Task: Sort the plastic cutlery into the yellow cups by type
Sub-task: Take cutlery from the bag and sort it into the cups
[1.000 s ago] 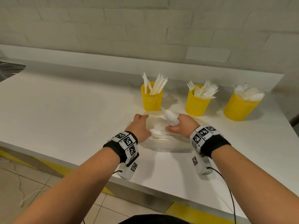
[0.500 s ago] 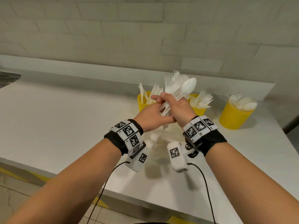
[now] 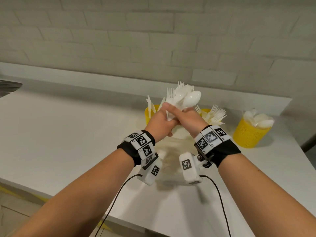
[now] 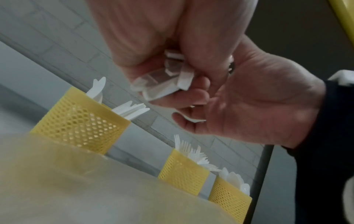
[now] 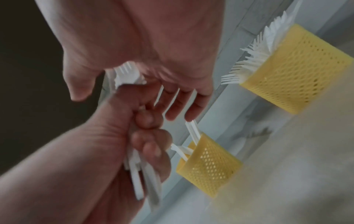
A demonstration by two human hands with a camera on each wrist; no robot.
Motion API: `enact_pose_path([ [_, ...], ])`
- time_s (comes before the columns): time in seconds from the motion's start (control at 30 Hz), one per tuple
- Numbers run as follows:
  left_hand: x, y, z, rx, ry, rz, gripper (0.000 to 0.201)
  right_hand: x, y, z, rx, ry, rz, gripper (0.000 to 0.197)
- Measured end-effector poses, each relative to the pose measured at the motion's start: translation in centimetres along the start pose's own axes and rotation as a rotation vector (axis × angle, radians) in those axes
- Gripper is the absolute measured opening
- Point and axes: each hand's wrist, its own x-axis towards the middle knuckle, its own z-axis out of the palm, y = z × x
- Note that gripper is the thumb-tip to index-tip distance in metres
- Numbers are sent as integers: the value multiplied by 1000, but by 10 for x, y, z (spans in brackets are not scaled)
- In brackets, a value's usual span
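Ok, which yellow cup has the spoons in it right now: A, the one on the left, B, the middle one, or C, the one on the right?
C: the right cup shows rounded spoon bowls above its rim, while the middle cup bristles with fork tines and the left cup holds flat knife blades.

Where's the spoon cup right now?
In the head view, the spoon cup stands far right on the counter, beside the fork cup, clear of both hands.
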Motion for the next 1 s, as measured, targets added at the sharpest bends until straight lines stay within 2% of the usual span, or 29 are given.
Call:
enact_pose_path([
  [0.07, 4, -5, -3, -12, 41, -14, 31, 7, -4, -3, 175, 111, -43, 58],
  [0.13, 6, -8, -6, -15, 51, -14, 32, 14, -9, -11, 312, 212, -133, 71],
  [0.2, 8, -10, -8, -14, 46, -24, 33, 22, -11, -18, 223, 209, -217, 67],
  [0.27, 10, -12, -10, -15, 27, -16, 32, 25, -14, -19, 71, 159, -247, 47],
  [0.33, 12, -14, -9, -21, -10, 3, 28, 28, -13, -16, -13, 202, -247, 32],
  [0.47, 18, -18, -4, 0, -39, 16, 27, 37, -9, -10, -89, 402, -254, 35],
  [0.53, 22, -20, -3, 33, -14, 19, 27, 38, -11, -8, -149, 420, -237, 40],
  [0.63, 25, -19, -6, 66, 3, 44, 5, 41, -16, -7, -289, 353, -238, 50],
  [0.67, 25, -18, -8, 51, 2, 43, 7, 43, -18, -8, -267, 314, -236, 48],
  [0.73, 27, -18, -11, -55, -24, -20, 18, 44, -23, -11, -48, 248, -200, 44],
  [0.8, 29, -18, -14, -211, -71, -85, 24, 45, -25, -17, 284, 175, -87, 44],
  [0.87, 29, -14, -16, -317, -107, -140, 25, 44, -24, -21, 558, 69, -32, 36],
  [0.93, 27, -8, -16, -411, -157, -178, 20, 40, -21, -18, 586, -26, -10, 29],
  [1.0, 27, -6, -16, -486, -185, -210, 20, 38, -20, -15, 551, -57, -6, 27],
])
